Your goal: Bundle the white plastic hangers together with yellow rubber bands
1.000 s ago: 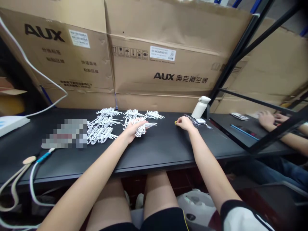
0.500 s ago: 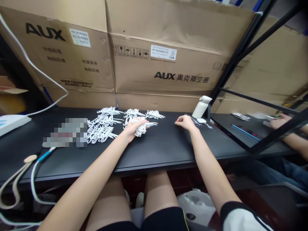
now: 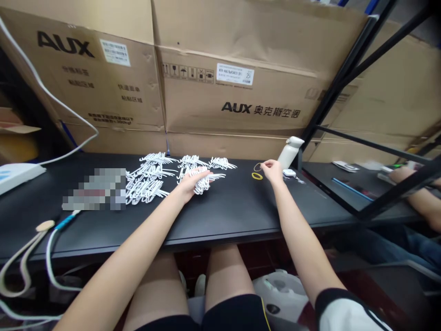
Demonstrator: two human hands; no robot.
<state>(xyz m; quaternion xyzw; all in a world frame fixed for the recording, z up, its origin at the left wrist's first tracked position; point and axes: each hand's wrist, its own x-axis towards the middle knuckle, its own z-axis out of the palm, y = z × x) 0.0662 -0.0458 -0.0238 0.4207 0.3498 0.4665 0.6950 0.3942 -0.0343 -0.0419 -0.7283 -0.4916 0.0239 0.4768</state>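
Note:
My left hand (image 3: 188, 186) is wrapped around a bundle of white hooks (image 3: 201, 181), curved ends toward me and straight ends pointing right. Between the fingertips of my right hand (image 3: 271, 171) is a thin yellowish rubber band (image 3: 257, 167), held as an open loop. Just below it on the table lies a thicker yellow ring (image 3: 257, 176), which looks like one or more rubber bands. Several piles of similar white hooks (image 3: 146, 191) lie left of my left hand. Another small pile (image 3: 222, 163) sits behind it.
A cream bottle (image 3: 291, 153) stands beyond my right hand, with a small white object (image 3: 288, 173) near it. A blurred-out item (image 3: 94, 191) lies left on the black table (image 3: 223, 216). Cardboard boxes (image 3: 193, 110) line the back. Past a black frame, another person's hand (image 3: 403, 174) shows.
My right hand has shifted slightly right and up, and a rubber band loop now shows at its fingertips. The yellow ring has come into sight. My left hand stays around the hooks.

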